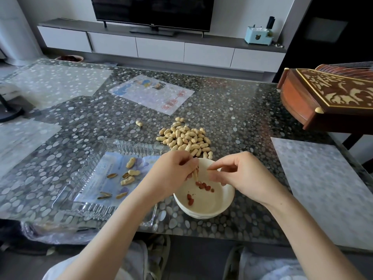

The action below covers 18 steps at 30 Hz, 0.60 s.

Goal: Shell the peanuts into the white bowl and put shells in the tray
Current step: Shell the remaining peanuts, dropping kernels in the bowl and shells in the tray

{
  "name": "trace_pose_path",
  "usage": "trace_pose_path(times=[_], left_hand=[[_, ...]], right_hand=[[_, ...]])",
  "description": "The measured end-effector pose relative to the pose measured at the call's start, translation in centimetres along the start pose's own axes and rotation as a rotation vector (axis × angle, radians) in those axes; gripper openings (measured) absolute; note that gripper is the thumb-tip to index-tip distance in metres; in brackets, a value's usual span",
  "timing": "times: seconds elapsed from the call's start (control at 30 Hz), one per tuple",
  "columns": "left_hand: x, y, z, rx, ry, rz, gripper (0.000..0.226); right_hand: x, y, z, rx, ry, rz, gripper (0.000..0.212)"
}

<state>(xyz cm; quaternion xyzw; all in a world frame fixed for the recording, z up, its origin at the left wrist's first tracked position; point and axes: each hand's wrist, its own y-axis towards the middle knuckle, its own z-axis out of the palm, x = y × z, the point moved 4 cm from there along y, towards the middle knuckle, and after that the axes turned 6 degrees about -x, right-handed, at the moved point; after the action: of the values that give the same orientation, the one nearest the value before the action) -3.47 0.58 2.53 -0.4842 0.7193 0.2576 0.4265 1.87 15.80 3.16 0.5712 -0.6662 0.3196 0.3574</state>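
A white bowl (210, 207) near the table's front edge holds several red peanut kernels (204, 186). Over its left rim my left hand (173, 174) grips a split peanut shell (195, 174), its halves pointing down into the bowl. Above the bowl's right side, my right hand (242, 174) has thumb and forefinger drawn together; whether they pinch anything I cannot tell. Behind the bowl lies a heap of unshelled peanuts (185, 138). Left of the bowl, a clear glass tray (88, 209) contains several empty shells (127, 174).
One stray peanut (139, 123) lies left of the heap. A carved wooden instrument (331, 98) juts over the table's right side. Paper mats (151, 93) lie under the patterned glass top. A TV cabinet stands behind the table.
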Motion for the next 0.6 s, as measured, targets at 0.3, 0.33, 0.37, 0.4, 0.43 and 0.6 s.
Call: trace_pose_path(times=[0.3, 0.33, 0.37, 0.4, 0.43, 0.6], left_hand=[[-0.8, 0.0, 0.4, -0.027, 0.255, 0.081, 0.033], [-0.8, 0.0, 0.4, -0.021, 0.235, 0.081, 0.033], [-0.8, 0.1, 0.3, -0.012, 0.207, 0.082, 0.033], [-0.7, 0.1, 0.2, -0.002, 0.159, 0.076, 0.033], [-0.5, 0.2, 0.2, 0.011, 0.080, 0.058, 0.033], [0.2, 0.2, 0.0, 0.151, -0.466, -0.087, 0.026]], right_hand=[[-0.5, 0.4, -0.3, -0.068, 0.260, 0.130, 0.013], [-0.5, 0.4, -0.3, -0.055, 0.328, 0.165, 0.016], [-0.5, 0.4, -0.3, -0.041, 0.390, 0.194, 0.017], [-0.5, 0.4, -0.3, -0.029, 0.442, 0.217, 0.018], [-0.5, 0.4, -0.2, -0.017, 0.490, 0.235, 0.019], [-0.3, 0.4, 0.2, 0.034, 0.669, 0.286, 0.017]])
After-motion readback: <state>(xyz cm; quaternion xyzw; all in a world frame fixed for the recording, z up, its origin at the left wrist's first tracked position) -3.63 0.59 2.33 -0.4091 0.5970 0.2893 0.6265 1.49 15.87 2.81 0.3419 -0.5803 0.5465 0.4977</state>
